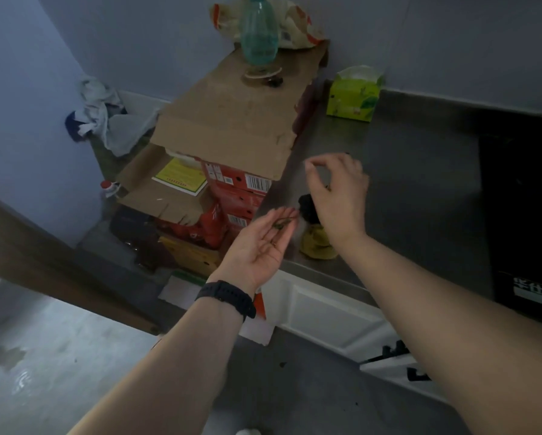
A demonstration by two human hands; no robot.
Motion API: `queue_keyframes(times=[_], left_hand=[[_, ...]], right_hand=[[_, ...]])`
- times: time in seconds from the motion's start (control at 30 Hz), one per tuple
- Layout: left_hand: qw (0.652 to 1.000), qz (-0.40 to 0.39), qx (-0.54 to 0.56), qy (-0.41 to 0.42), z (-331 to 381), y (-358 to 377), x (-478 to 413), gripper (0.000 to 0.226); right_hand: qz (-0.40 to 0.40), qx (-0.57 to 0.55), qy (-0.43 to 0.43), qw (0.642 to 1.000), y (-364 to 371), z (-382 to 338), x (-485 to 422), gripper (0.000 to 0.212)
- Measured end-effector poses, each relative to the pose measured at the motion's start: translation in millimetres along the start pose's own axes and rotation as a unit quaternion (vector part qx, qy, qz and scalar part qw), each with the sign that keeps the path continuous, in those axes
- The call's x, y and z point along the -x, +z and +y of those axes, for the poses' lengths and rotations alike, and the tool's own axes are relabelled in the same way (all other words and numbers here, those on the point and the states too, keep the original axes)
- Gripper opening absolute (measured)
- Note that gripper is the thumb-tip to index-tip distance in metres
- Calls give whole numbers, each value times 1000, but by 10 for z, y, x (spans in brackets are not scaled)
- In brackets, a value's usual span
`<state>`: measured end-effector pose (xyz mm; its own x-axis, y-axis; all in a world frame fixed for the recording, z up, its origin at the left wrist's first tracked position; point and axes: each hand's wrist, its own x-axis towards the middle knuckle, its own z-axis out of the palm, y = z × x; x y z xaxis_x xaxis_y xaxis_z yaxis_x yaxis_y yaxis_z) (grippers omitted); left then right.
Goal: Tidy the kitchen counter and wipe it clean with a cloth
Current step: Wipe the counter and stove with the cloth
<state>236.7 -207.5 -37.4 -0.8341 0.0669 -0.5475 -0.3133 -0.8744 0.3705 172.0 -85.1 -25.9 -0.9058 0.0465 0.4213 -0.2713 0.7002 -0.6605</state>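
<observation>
The left hand point(263, 240) lies open, palm up, at the front edge of the grey metal surface point(404, 183), and a few thin dark scraps of debris point(282, 222) rest across its straight fingers. A black band point(225, 296) circles that wrist. At about 2 o'clock from it, the right hand point(338, 196) hovers over the surface with its fingers curled and the thumb and forefinger tips close together. The blur hides whether they pinch anything.

The crumpled yellow cloth point(318, 243) sits on the surface near its front edge, just below the right hand, with a dark object point(307, 205) at its 12 o'clock side. A light green tissue box point(353, 95) stands by the back wall at 12 o'clock from the right hand.

At 10 o'clock from the hands, a brown cardboard sheet point(232, 120) covers stacked red cartons point(238, 196). A teal plastic bottle point(259, 29) stands at its far end.
</observation>
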Motion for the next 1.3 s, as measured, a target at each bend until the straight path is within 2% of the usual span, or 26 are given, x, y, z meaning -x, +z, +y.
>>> queue_keyframes(times=[0.07, 0.17, 0.23, 0.3, 0.4, 0.53, 0.67, 0.83, 1.07, 1.23, 1.3], left_hand=[[1000, -13, -4, 4, 19, 15, 60, 24], [1000, -15, -18, 12, 137, -13, 175, 24], [1000, -11, -20, 19, 283, -145, 265, 27], [1000, -10, -12, 21, 457, -390, 358, 31], [999, 32, -5, 27, 723, -1022, 464, 37], [987, 155, 29, 27, 853, -2221, 478, 41], [969, 243, 33, -10, 702, -3381, 421, 43], [951, 302, 33, -55, 336, -4257, 157, 46], [936, 330, 70, -102, -36, -4965, -342, 58], [942, 298, 96, -121, -108, -5191, -573, 71], [942, 295, 104, -120, -105, -5165, -638, 75]], right_hand=[[-1, -123, -1, 992, 25, -226, 3, 21], [-2, -319, 69, 945, 108, -599, 123, 16], [-11, -394, 101, 913, 211, -810, 292, 17], [-35, -426, 112, 897, 352, -944, 496, 18], [-79, -433, 111, 891, 698, -1016, 879, 17], [-123, -403, 173, 890, 1318, -836, 1505, 18], [-156, -344, 244, 893, 1995, -477, 2220, 18], [-172, -268, 324, 891, 2684, 46, 2988, 16], [-213, -232, 397, 862, 3250, 456, 3746, 21], [-322, -275, 407, 809, 3480, 440, 4105, 36], [-401, -306, 364, 783, 3518, 394, 4218, 41]])
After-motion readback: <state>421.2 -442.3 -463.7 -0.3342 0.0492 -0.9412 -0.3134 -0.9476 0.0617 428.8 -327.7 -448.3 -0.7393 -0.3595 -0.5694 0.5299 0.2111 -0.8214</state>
